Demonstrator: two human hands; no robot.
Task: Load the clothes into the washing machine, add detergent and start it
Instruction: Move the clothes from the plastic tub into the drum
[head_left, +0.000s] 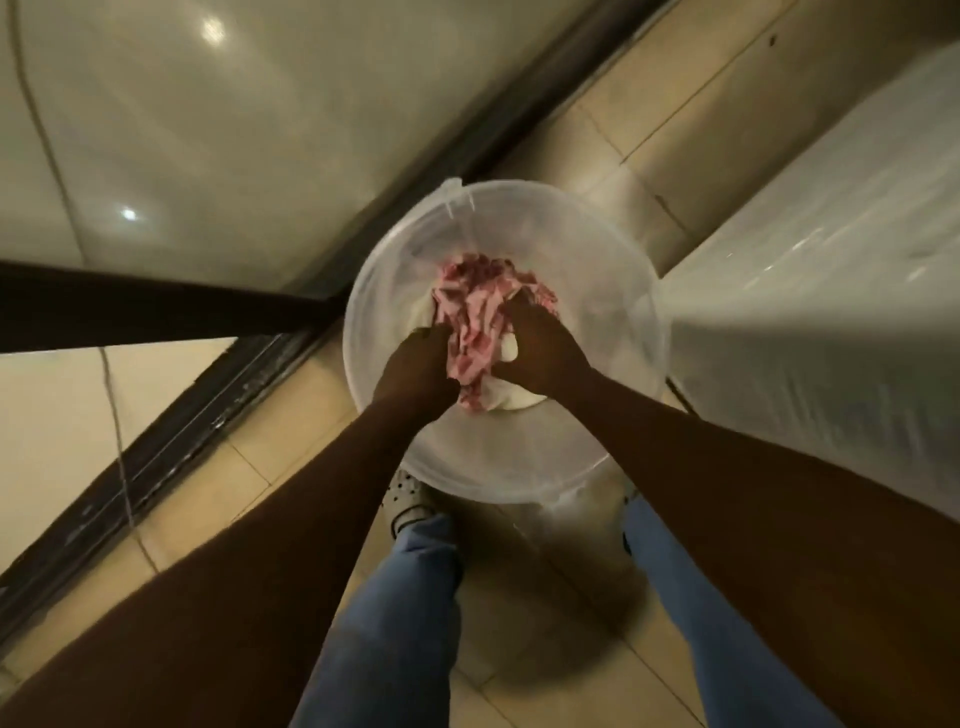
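A clear plastic bucket (519, 467) stands on the floor in front of my feet. Inside lies a crumpled pink patterned cloth (480, 317) over something white (511, 397). Both my hands reach down into the bucket. My left hand (418, 364) grips the cloth from the left side. My right hand (543, 345) grips it from the right. The fingertips of both hands are buried in the fabric. A white appliance wrapped in clear plastic film (821, 270), possibly the washing machine, stands to the right of the bucket.
A sliding glass door with a dark frame (249, 353) runs diagonally along the left. The floor is beige tile (291, 431). My legs in blue jeans (395, 623) and a white perforated shoe (408, 499) stand just behind the bucket.
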